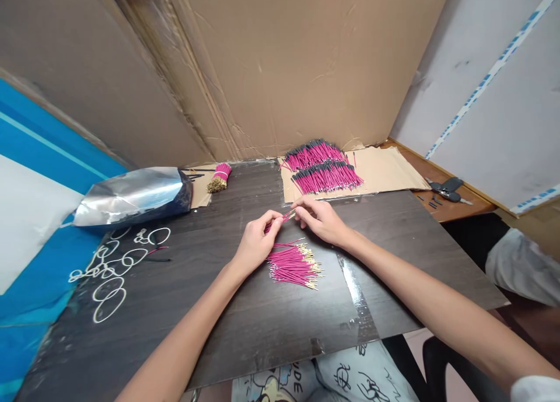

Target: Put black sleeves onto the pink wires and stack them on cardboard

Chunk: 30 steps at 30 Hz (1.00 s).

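My left hand point(256, 241) and my right hand point(321, 220) meet over the dark board point(196, 308), both pinched on a short pink wire point(286, 217) held between them. Just below the hands lies a loose pile of pink wires with gold tips point(294, 265). Farther back, two larger heaps of pink wires with black ends point(322, 167) rest on a cardboard sheet point(385, 168). A small tied bundle of pink wires point(220, 177) stands at the back left.
A silver foil bag point(131, 196) lies at the left. White rubber bands point(116, 268) are scattered on the board's left side. Cardboard walls point(284, 63) close off the back. A black tool point(446, 189) sits on the wooden table at the right.
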Available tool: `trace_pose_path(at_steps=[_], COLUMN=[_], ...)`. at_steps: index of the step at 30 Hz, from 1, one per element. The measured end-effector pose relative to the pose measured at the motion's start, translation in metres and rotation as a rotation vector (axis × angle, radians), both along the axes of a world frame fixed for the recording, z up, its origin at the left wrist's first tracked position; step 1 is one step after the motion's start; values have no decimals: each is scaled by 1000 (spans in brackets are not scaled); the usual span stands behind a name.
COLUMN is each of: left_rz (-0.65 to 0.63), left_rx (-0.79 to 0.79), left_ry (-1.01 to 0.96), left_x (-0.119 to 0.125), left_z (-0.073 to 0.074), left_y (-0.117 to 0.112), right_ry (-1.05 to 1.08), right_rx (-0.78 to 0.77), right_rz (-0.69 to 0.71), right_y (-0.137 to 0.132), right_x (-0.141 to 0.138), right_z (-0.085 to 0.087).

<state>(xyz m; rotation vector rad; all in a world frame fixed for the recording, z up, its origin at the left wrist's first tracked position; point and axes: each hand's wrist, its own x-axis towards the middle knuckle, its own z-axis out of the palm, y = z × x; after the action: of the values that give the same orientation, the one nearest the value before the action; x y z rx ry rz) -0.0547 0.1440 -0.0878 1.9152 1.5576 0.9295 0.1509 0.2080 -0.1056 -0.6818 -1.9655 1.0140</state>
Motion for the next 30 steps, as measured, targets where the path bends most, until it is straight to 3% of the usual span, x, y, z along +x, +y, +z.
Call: trace_pose_path(at_steps=[10,17,21,25,30], left_rz=[-17,-60,-76,-77,-86], left_rx=[17,35,35,17,7], left_ry=[3,16,32,25,29], left_x=[1,-1,-1,1,1], left_z=[-2,-3,-2,-1,0], left_y=[0,1,2,1,0], right_ry=[105,178,200,166,68], right_rx=[-99,-390,-481,-469,-352], right_rz=[22,143,205,228,130], right_y=[-2,4,7,4,-1], right_x=[-3,-3,-3,-3,-4], right_z=[1,-1,-4,-2,2])
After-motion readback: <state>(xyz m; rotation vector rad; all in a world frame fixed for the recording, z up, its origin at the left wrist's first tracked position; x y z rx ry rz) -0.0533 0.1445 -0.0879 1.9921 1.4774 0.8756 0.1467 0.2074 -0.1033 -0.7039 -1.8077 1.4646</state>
